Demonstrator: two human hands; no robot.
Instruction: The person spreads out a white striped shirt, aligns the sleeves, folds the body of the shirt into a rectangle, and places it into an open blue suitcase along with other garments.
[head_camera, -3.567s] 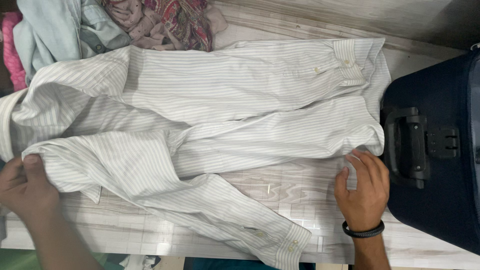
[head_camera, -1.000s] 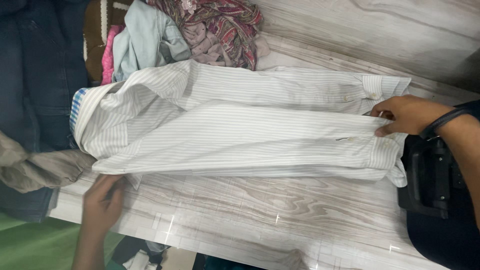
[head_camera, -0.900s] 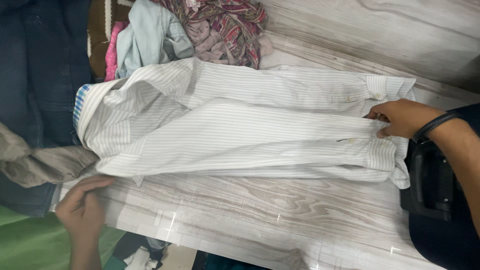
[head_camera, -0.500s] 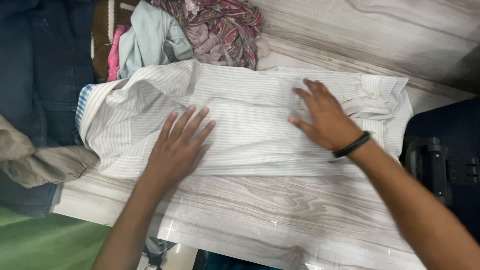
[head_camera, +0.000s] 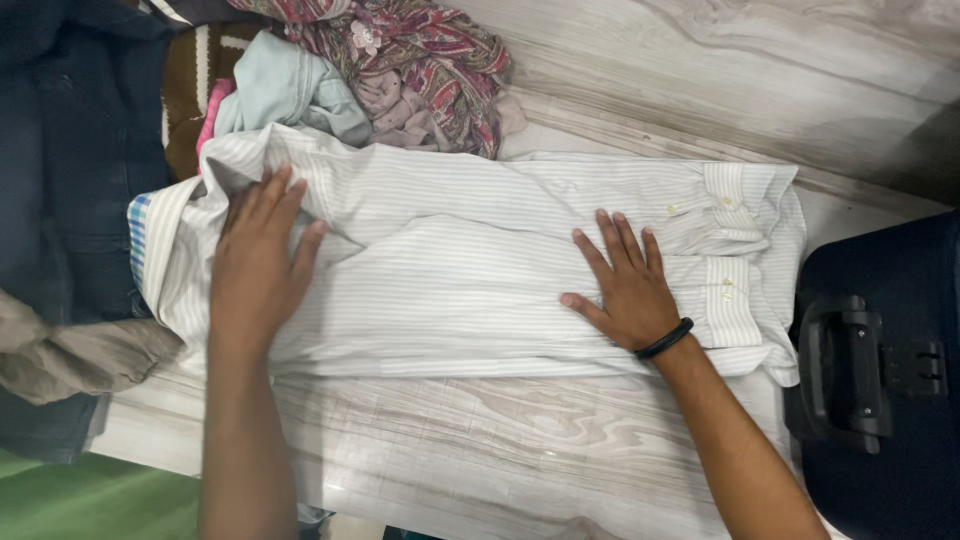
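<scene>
A white shirt with thin stripes (head_camera: 450, 270) lies folded lengthwise across a pale wood-grain table (head_camera: 500, 440), its cuffs with small buttons stacked at the right end. My left hand (head_camera: 258, 265) rests flat on the shirt's left part, near the collar end, fingers spread. My right hand (head_camera: 625, 285), with a black band on the wrist, presses flat on the shirt right of the middle, just left of the cuffs. Neither hand grips the cloth.
A heap of clothes sits at the back: a patterned maroon cloth (head_camera: 420, 60), a pale blue garment (head_camera: 290, 90) and a pink piece. Dark denim (head_camera: 60, 180) and a beige garment (head_camera: 70, 350) lie at the left. A dark blue suitcase with a handle (head_camera: 880, 380) stands at the right.
The shirt went from spread out to folded into a long band. Both hands let go of its edges and came down flat on it, then slid apart, left hand leftward.
</scene>
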